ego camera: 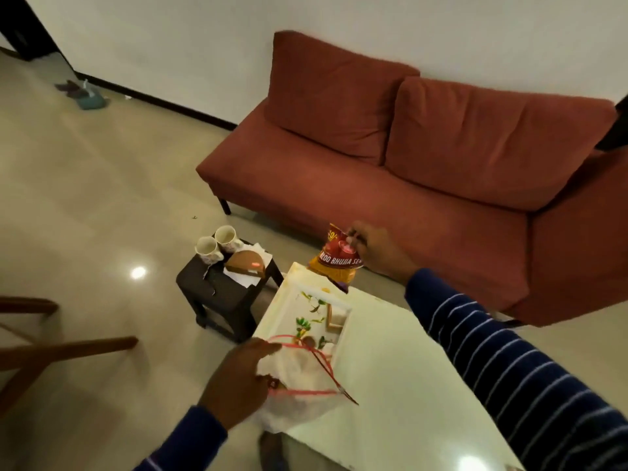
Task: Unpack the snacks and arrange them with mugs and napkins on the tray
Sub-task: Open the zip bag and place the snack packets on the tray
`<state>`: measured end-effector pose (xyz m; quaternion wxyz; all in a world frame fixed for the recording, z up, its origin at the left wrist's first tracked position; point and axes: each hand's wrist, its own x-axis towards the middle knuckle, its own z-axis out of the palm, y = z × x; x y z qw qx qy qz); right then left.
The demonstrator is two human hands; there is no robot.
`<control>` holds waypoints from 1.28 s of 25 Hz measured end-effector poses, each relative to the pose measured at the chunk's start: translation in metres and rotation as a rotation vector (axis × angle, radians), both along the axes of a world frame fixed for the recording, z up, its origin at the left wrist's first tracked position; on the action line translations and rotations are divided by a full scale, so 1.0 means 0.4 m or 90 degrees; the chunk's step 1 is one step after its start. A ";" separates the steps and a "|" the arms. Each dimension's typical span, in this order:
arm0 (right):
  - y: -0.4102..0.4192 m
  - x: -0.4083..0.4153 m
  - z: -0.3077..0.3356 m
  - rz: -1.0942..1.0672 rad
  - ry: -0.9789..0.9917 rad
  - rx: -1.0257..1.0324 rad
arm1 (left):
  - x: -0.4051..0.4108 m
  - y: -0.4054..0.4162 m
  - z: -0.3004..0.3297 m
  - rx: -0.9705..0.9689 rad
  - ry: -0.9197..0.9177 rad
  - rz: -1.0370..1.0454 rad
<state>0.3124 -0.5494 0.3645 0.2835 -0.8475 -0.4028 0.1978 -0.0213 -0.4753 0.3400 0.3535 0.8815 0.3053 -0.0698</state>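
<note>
A person's right hand (368, 248) pinches the top of a red-and-yellow snack packet (336, 258), held upright past the far edge of a white tray (289, 300). The left hand (238, 379) grips a clear plastic bag (299, 379) at the tray's near end. Two mugs (215, 244) stand on a dark stool (221, 294) beyond the left hand.

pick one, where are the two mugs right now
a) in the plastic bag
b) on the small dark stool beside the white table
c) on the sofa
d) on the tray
b: both mugs stand side by side on the small dark stool, next to a brown snack box, apart from the tray.
</note>
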 end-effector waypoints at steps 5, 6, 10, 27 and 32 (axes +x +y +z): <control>0.185 0.010 -0.424 -0.042 0.079 -0.106 | -0.073 0.088 -0.161 -0.052 0.072 0.008; 0.203 0.015 -0.495 -0.046 0.085 -0.115 | -0.077 0.102 -0.178 -0.069 0.081 0.011; 0.279 0.023 -0.786 -0.031 0.117 -0.149 | -0.075 0.178 -0.261 -0.111 0.146 0.005; 0.175 -0.138 -0.611 -0.195 0.261 0.125 | 0.077 0.187 -0.387 -0.192 0.047 0.071; 0.068 -0.297 -0.440 0.006 0.438 0.095 | 0.112 0.166 -0.401 -0.175 0.017 0.049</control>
